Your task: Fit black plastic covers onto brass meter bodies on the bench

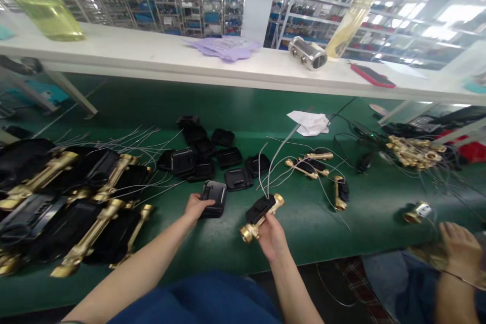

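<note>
My left hand (197, 207) is closed on a black plastic housing (215, 197), thumb across its top, just above the green bench. A brass pipe fitting (248, 231) with a black module (260, 208) and grey wires rising from it is gripped in my right hand (272, 235). It is tilted, with one threaded end toward me. Beyond my left hand, several black housings (238, 178) lie loosely grouped. Several brass fittings with black modules (312, 166) and trailing wires rest past my right hand.
Rows of brass fittings with black housings (94, 223) fill the bench's left side. A heap of brass fittings (413, 152) lies at right, near a co-worker's hand (461, 245). A white shelf (152, 63) spans the back, carrying bottles, a metal cylinder (307, 54) and a red-edged phone (372, 75).
</note>
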Demonstrator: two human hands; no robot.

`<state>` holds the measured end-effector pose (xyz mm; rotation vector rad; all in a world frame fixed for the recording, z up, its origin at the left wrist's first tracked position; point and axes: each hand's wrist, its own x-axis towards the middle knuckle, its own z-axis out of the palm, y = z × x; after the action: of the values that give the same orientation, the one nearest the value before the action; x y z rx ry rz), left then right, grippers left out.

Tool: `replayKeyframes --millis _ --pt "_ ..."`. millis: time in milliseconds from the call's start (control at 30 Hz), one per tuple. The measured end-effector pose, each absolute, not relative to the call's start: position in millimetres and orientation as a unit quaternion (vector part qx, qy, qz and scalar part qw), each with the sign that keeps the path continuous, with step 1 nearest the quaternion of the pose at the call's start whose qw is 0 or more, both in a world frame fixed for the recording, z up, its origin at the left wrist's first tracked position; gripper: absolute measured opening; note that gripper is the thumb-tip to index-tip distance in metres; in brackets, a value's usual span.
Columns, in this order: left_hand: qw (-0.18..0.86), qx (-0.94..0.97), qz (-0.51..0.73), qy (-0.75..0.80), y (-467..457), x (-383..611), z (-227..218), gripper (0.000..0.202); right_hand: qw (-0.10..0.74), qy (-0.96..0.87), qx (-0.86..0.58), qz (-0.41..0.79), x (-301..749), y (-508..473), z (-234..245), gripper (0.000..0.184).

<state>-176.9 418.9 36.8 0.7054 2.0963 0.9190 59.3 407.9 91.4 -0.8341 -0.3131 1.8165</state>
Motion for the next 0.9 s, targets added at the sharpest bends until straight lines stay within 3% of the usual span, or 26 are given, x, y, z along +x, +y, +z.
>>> replayKeyframes --millis 267,500,700,900 --pt "0.401 0.402 0.372 0.734 367.6 -161.4 84.8 0.063 0.470 -0.206 -0.467 0.720 26.0 410.2 71.4 0.031" --pt "0.346 0.499 0.327 0.724 346.4 -144.4 97.8 0.059 0.447 -0.344 -0.533 0.630 6.0 405.0 65.5 0.025" --pt "0.318 0.495 0.362 0.723 342.4 -147.0 105.4 0.067 0.408 -0.357 -0.538 0.646 -11.5 397.1 62.9 0.021" --pt "0.273 0.518 0.316 0.746 330.1 -152.4 111.6 0.066 0.427 -0.349 -0.545 0.632 -22.5 395.4 59.3 0.023"
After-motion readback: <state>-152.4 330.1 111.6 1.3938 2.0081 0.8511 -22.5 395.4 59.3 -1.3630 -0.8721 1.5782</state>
